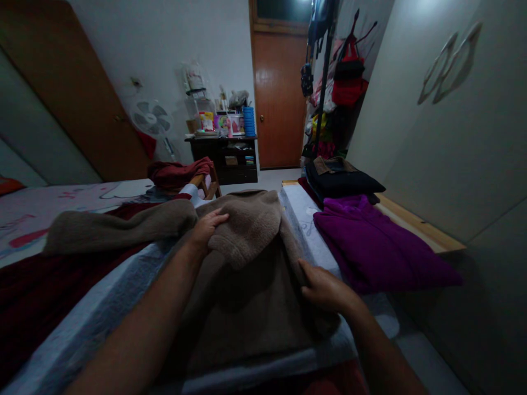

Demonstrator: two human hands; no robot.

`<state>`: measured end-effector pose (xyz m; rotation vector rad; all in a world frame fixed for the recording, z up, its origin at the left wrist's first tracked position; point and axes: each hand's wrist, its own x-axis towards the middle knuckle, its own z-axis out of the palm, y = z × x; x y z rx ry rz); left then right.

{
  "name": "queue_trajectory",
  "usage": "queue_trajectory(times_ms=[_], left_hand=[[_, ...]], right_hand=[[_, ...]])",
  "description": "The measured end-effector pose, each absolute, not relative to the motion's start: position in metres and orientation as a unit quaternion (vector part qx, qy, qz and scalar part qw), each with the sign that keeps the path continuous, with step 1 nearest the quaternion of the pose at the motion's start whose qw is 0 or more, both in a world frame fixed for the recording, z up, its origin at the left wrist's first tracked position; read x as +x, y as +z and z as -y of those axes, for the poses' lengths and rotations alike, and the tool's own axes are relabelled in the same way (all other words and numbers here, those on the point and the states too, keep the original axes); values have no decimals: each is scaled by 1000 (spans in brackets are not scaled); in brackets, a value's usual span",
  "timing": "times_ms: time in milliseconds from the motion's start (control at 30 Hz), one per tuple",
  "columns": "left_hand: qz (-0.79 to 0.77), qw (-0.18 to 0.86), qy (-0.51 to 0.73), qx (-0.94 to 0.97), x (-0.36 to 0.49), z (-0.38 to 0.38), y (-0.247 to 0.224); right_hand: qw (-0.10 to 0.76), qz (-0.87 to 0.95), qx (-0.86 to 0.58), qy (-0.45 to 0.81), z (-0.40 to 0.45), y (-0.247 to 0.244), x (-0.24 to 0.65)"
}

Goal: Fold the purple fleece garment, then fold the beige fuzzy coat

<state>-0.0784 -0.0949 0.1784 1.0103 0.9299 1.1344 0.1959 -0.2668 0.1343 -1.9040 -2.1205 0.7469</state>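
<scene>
A brown fleecy garment (247, 307) lies spread in front of me on a bed edge, one sleeve stretched out to the left over dark red cloth (82, 285). My left hand (208, 227) is at the garment's upper left, its fingers closed on the fleecy fabric beside a folded-over flap. On the right side, my right hand (323, 285) pinches the garment's edge along the other sleeve. The thumb and fingertips of my right hand are partly tucked against the fabric.
A folded purple garment (379, 247) and a stack of dark clothes (343, 178) lie at the right. Reddish clothing (179, 173) rests on a wooden chair (212, 186) ahead. Beyond stand a white fan (152, 118), a dark shelf (222, 162) and a door (280, 99); a pale wardrobe (444, 137) is at right.
</scene>
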Motion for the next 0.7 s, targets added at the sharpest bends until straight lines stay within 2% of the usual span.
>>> queue_trajectory(times_ms=[133, 233, 467, 700], left_hand=[[-455, 549, 516, 475, -104, 82, 188], [-491, 508, 533, 465, -127, 76, 177], [-580, 486, 508, 413, -160, 82, 146], [-546, 482, 511, 458, -180, 84, 163]], right_hand=[[104, 739, -612, 263, 264, 125, 166], [96, 753, -596, 263, 262, 110, 148], [76, 755, -609, 233, 265, 84, 134], [134, 760, -582, 255, 267, 105, 138]])
